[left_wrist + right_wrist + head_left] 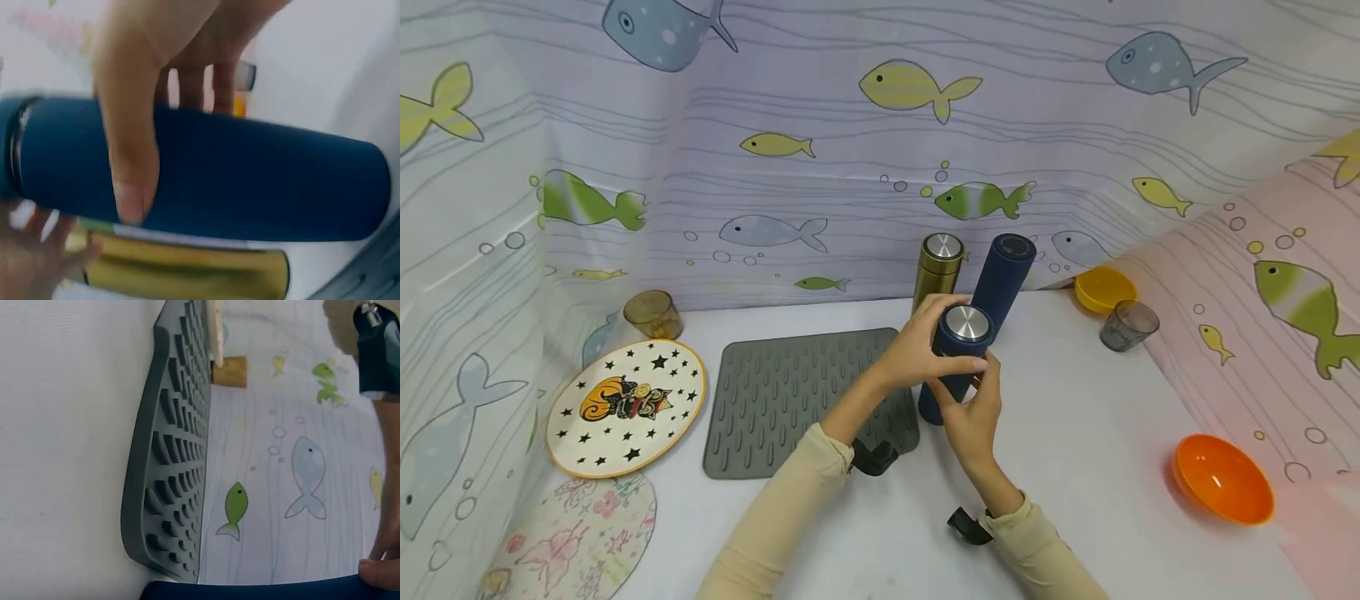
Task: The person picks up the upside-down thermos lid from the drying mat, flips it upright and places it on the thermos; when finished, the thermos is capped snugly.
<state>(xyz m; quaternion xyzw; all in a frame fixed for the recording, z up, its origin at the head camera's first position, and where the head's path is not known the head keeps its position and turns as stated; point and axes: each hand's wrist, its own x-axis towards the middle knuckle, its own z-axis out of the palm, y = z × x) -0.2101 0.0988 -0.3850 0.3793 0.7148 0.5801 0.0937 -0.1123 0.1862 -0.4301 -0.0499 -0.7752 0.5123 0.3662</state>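
Observation:
A dark blue thermos flask (931, 407) with a silver-topped lid (967, 323) stands between both hands. My left hand (913, 350) grips it near the lid, the thumb lying across the front. Lower down, my right hand (976, 421) holds the body from the right, its thumb on the near side. In the left wrist view the right hand (134, 119) spans the flask (262, 175), and the left hand (37, 256) is near the lid end. The right wrist view shows only the flask's edge (262, 592) and the left thumb (379, 573). Whether the base touches the table cannot be told.
Behind are a gold flask (938, 265) and another blue flask (1003, 279). A grey ridged mat (805, 400) lies left, beside a star-patterned plate (625, 408) and amber cup (653, 315). Rightward are an orange bowl (1223, 479), yellow bowl (1105, 289) and grey cup (1127, 325).

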